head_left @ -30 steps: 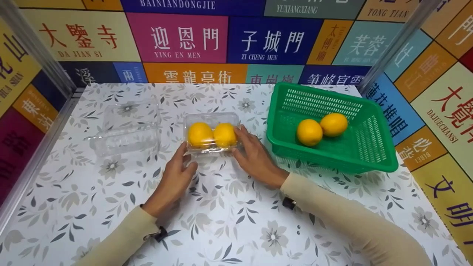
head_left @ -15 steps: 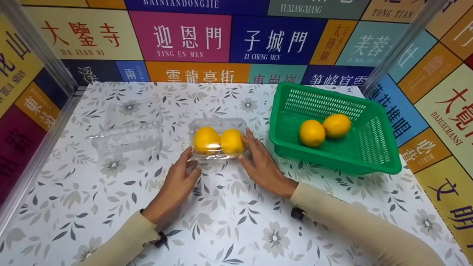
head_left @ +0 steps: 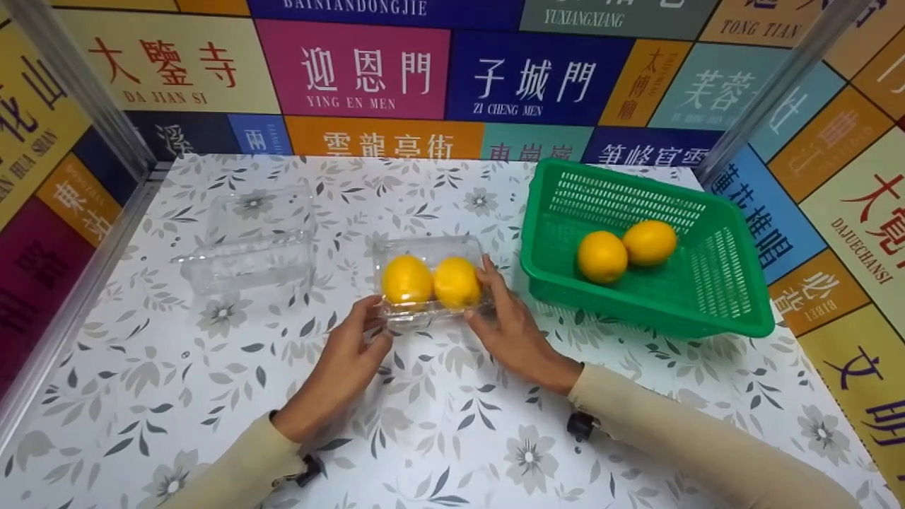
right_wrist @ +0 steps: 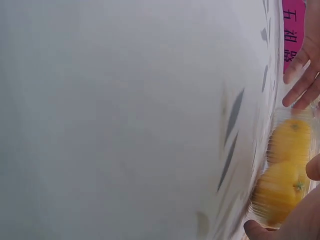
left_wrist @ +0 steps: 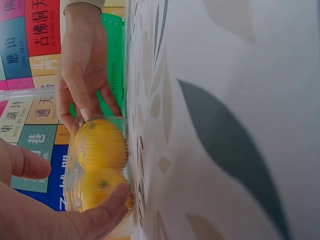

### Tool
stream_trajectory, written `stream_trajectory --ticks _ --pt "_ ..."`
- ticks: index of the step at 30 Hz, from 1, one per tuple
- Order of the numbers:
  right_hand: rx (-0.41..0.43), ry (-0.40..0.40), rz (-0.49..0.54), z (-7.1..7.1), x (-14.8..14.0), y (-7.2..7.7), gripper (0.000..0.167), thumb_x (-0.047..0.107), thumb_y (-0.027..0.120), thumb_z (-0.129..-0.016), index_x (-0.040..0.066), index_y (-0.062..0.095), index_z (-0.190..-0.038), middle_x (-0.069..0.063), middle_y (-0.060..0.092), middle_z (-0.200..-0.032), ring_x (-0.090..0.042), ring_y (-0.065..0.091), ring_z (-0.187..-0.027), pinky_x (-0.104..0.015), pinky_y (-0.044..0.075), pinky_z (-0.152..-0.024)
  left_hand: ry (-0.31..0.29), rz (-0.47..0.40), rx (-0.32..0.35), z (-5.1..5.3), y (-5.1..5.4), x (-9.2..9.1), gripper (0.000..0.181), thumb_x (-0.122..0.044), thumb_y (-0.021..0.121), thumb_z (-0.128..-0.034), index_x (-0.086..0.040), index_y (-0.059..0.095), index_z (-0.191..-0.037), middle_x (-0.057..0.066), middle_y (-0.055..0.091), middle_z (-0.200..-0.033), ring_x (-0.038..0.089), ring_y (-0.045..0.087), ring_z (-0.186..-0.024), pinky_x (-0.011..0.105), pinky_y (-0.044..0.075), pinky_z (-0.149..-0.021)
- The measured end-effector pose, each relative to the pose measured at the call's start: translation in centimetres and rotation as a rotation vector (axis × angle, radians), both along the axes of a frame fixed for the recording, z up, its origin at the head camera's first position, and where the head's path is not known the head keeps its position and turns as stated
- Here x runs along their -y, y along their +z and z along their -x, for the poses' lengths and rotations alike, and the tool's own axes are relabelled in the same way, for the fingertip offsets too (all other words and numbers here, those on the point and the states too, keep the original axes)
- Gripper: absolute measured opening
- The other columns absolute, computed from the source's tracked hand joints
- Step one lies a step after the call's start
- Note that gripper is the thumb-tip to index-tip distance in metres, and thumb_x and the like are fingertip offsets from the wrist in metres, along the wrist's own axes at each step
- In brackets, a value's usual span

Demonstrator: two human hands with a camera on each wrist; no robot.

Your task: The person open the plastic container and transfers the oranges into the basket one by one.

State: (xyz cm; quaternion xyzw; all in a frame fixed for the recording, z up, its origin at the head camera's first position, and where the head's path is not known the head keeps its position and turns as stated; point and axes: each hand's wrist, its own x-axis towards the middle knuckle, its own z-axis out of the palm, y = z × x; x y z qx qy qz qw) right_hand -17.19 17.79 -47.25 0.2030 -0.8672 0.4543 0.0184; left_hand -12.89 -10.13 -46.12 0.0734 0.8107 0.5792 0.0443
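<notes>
A closed clear plastic clamshell box point(head_left: 428, 244) sits on the table with two yellow-orange oranges point(head_left: 406, 281) side by side inside. My left hand point(head_left: 346, 360) lies at its front left corner. In the left wrist view those extended fingers point(left_wrist: 107, 202) touch the box's side, and the thumb stands apart. At the right end, my right hand point(head_left: 520, 339) rests its fingertips against the box, fingers spread and fairly straight, thumb near the front right corner. Both wrist views show the oranges through ribbed plastic walls.
On the right stands a green perforated basket point(head_left: 643, 307) holding two more oranges point(head_left: 602, 256). Another clear clamshell point(head_left: 247, 261) lies with its lid up at the left. A flower-patterned cover point(head_left: 424, 438) spreads over the table, with printed panels point(head_left: 353, 67) behind.
Both hands and the box of oranges have moved toward me and slightly right. The view has shifted a little; basket and other clamshell stay in place.
</notes>
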Motion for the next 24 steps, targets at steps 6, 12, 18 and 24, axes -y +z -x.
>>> stream_trajectory --ticks 6,12,18,24 --pt "0.043 -0.018 0.030 -1.3 -0.2 -0.1 0.060 0.017 0.065 -0.110 0.010 0.040 -0.164 -0.005 0.011 -0.185 -0.026 0.026 -0.166 -0.052 0.032 -0.130 -0.006 0.009 -0.017 -0.6 0.1 -0.2 0.055 -0.005 0.058 -0.1053 0.004 0.044 -0.158 0.026 0.061 -0.150 0.042 0.060 -0.142 0.061 0.049 -0.117" --pt "0.056 -0.034 0.060 -2.4 -0.4 -0.1 0.058 0.012 0.065 -0.110 0.011 0.041 -0.163 0.002 0.009 -0.185 -0.023 0.019 -0.168 -0.050 0.030 -0.131 -0.016 0.012 -0.031 -1.3 0.1 -0.5 0.054 -0.003 0.058 -0.1042 0.004 0.046 -0.156 0.026 0.061 -0.149 0.044 0.061 -0.140 0.054 0.060 -0.103" --pt "0.073 -0.049 0.072 -3.0 -0.6 -0.1 0.057 0.008 0.063 -0.109 0.011 0.041 -0.162 0.007 0.009 -0.185 -0.019 0.017 -0.168 -0.048 0.023 -0.134 -0.020 0.011 -0.016 -1.6 0.0 -0.8 0.052 -0.004 0.059 -0.1051 0.002 0.046 -0.156 0.025 0.061 -0.149 0.043 0.060 -0.140 0.048 0.063 -0.096" --pt "0.067 -0.047 0.070 -3.6 -0.9 -0.3 0.057 0.012 0.064 -0.111 0.011 0.040 -0.163 -0.001 0.011 -0.185 -0.020 0.020 -0.168 -0.049 0.022 -0.134 -0.037 -0.018 -0.026 -1.8 0.0 -0.9 0.051 -0.003 0.059 -0.1047 0.003 0.047 -0.155 0.025 0.061 -0.148 0.043 0.060 -0.141 0.052 0.059 -0.105"
